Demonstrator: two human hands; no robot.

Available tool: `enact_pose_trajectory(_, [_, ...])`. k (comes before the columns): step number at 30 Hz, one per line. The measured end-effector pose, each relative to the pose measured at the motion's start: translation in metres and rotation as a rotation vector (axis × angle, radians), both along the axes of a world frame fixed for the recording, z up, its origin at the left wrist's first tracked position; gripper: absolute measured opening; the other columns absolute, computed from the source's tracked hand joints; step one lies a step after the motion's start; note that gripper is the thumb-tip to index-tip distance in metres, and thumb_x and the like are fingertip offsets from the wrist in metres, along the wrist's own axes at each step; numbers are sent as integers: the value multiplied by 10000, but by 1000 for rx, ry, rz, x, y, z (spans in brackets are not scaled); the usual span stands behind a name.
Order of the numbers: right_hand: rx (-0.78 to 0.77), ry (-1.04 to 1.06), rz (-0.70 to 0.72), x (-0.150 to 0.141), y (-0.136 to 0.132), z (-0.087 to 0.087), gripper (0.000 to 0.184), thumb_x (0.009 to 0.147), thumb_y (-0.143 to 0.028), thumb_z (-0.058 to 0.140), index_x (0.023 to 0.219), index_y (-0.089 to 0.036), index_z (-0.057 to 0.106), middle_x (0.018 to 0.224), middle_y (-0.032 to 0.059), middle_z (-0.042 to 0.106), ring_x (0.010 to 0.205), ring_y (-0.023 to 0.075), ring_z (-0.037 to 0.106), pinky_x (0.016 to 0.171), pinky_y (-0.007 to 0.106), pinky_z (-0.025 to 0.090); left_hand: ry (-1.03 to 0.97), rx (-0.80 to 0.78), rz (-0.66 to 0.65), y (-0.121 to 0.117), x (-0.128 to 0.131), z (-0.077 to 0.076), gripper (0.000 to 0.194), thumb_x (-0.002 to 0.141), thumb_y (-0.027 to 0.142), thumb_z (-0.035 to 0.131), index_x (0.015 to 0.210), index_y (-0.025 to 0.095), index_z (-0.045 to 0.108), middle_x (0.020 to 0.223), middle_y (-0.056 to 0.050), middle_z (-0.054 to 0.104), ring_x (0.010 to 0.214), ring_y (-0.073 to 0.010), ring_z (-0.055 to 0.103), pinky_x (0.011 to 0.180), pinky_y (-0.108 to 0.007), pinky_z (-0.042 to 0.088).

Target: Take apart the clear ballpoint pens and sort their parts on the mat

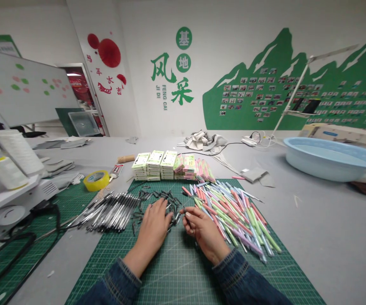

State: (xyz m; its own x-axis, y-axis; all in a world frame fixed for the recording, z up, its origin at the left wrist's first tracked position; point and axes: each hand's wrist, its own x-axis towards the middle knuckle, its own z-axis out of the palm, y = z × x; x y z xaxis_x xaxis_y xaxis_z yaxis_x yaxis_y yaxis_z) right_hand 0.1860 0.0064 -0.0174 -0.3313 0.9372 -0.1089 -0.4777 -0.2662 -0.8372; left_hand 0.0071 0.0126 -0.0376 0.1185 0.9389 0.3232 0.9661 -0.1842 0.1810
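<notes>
On the green cutting mat (176, 275), my left hand (153, 223) lies over a loose pile of small black pen caps (170, 197). Its fingers are stretched out and partly cover the caps. My right hand (203, 231) is just to the right, thumb and fingertips pinched together on a small dark piece that looks like one of these caps. Clear pen barrels with dark ends (115, 214) lie in a row left of my left hand. Close to my right hand spreads a heap of pink, green, blue and purple pens (234, 212).
Stacked small green-and-white boxes (154, 163) and pink boxes (189, 165) stand behind the mat. Yellow tape (96, 181) and a sewing machine with thread cones (11, 178) are at left. A blue basin (332, 163) sits at right, with cloth (202, 140) at the back.
</notes>
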Motion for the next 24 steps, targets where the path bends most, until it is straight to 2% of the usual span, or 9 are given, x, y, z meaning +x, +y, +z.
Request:
enact_pose_trajectory(2, [-4, -11, 2, 0, 0, 0, 269, 729, -330, 702, 918, -144, 658, 650, 7, 585, 521, 64, 462, 490, 182, 299, 12, 35, 151, 14, -20, 16, 416, 926, 348, 303, 1133, 147, 603, 1159, -136, 596, 1089, -239, 531, 950, -357, 385])
enact_pose_trajectory(4, [2, -7, 1, 0, 0, 0, 266, 728, -328, 703, 915, -145, 658, 651, 8, 585, 522, 65, 461, 487, 183, 295, 93, 21, 254, 28, -42, 28, 357, 897, 316, 357, 977, 173, 674, 1017, -124, 618, 988, -255, 555, 872, -360, 410])
enact_pose_trajectory(7, [16, 6, 6, 0, 0, -1, 250, 741, -316, 690, 919, -142, 659, 655, 8, 585, 524, 63, 458, 485, 182, 288, 161, -50, 287, 43, -66, 36, 300, 850, 284, 430, 866, 202, 719, 909, -107, 625, 914, -248, 564, 797, -332, 417])
enact_pose_trajectory(10, [17, 7, 8, 1, 1, -2, 240, 748, -303, 680, 919, -136, 658, 654, 9, 585, 525, 63, 457, 485, 179, 285, 170, -65, 283, 51, -75, 32, 283, 829, 269, 458, 858, 208, 733, 886, -102, 630, 891, -237, 564, 762, -314, 414])
enact_pose_trajectory(16, [15, 1, 7, 1, 2, -1, 251, 743, -295, 679, 928, -128, 652, 644, 6, 582, 510, 58, 457, 480, 173, 278, 226, -28, 295, 56, -70, 21, 273, 816, 271, 468, 854, 181, 723, 891, -117, 620, 902, -267, 547, 756, -351, 400])
enact_pose_trajectory(24, [24, 14, 0, 1, 1, 0, 237, 758, -288, 665, 931, -127, 648, 654, 7, 581, 517, 58, 451, 484, 173, 284, 274, 0, 284, 54, -65, 18, 240, 809, 235, 468, 807, 154, 694, 897, -135, 614, 907, -276, 540, 743, -350, 395])
